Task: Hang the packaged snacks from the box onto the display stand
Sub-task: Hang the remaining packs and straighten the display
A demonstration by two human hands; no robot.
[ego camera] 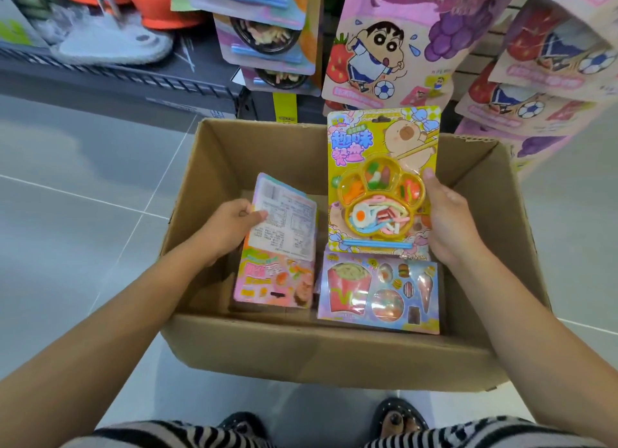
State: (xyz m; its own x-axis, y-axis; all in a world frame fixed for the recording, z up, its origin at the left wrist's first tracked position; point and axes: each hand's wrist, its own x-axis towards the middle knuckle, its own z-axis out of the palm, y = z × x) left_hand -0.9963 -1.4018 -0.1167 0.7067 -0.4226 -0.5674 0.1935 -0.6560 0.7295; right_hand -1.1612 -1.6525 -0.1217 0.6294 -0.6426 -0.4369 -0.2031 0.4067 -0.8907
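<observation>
An open cardboard box stands on the floor below me. My right hand grips a yellow snack card with a paw-shaped candy tray, held upright over the box. My left hand grips a second pack by its left edge, its printed white back facing me. Flat in the box lie a pink snack pack on the left and a pack with fries and burger candies on the right. The display stand above the box carries hanging pink cartoon snack bags.
More pink bags hang at the upper right. Several blister cards hang to the left of the cartoon bags. A dark low shelf with slippers runs along the upper left. Grey floor tiles surround the box. My feet stand just in front of it.
</observation>
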